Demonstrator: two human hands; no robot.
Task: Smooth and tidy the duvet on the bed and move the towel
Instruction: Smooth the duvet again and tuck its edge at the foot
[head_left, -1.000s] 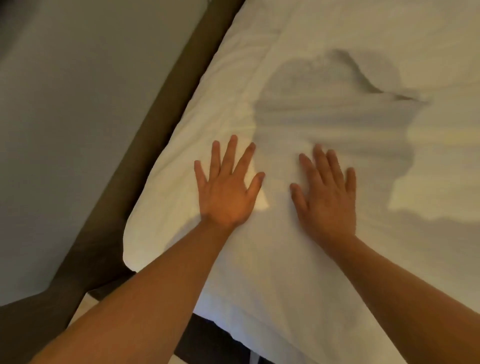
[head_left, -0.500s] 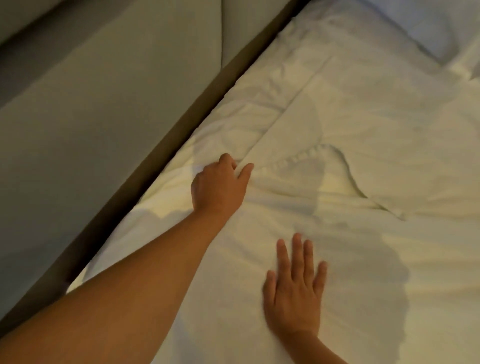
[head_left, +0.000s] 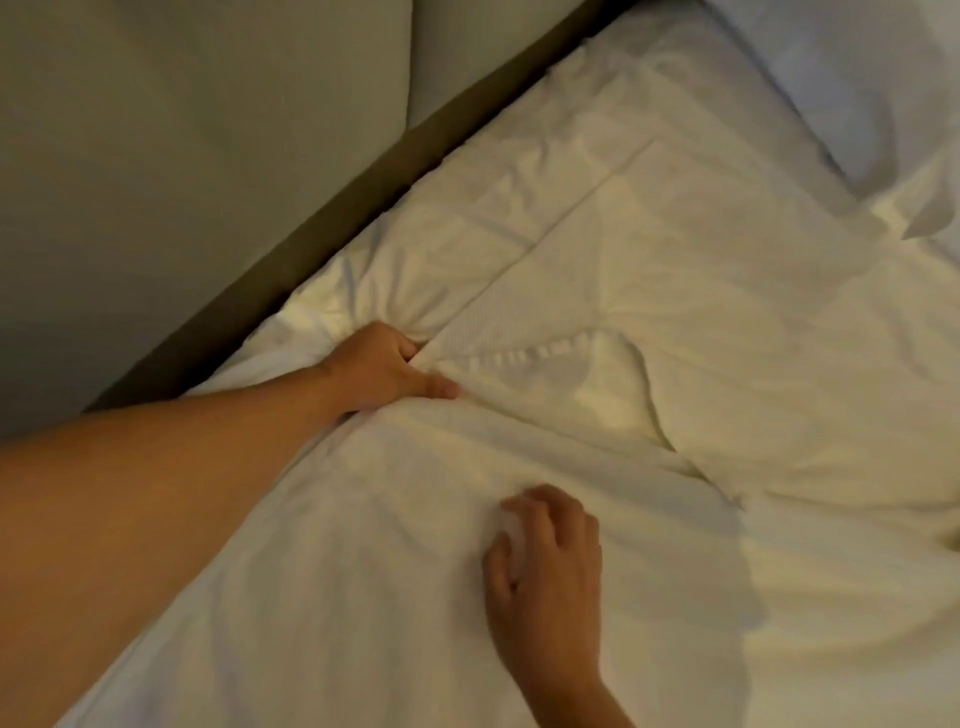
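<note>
Two hands on the bed: left hand (head_left: 382, 369) far out near the bed's edge, fingers curled and clamped on a bunch of white duvet (head_left: 363, 545); right hand (head_left: 545, 561) nearer, fingers bent, gathering a small fold of the same cloth. One duvet, soft, matte, much wrinkled, spread over the near half. One ribbed white towel (head_left: 701, 312), flat, beyond the left hand. One pillow (head_left: 857, 78) in far corner.

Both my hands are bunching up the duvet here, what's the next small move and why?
Probably pull the duvet toward you and flatten it. The left hand grips a gathered fold near the bed's edge, the right hand pinches fabric lower down, and creases fan out between them. The towel lies just beyond.
</note>
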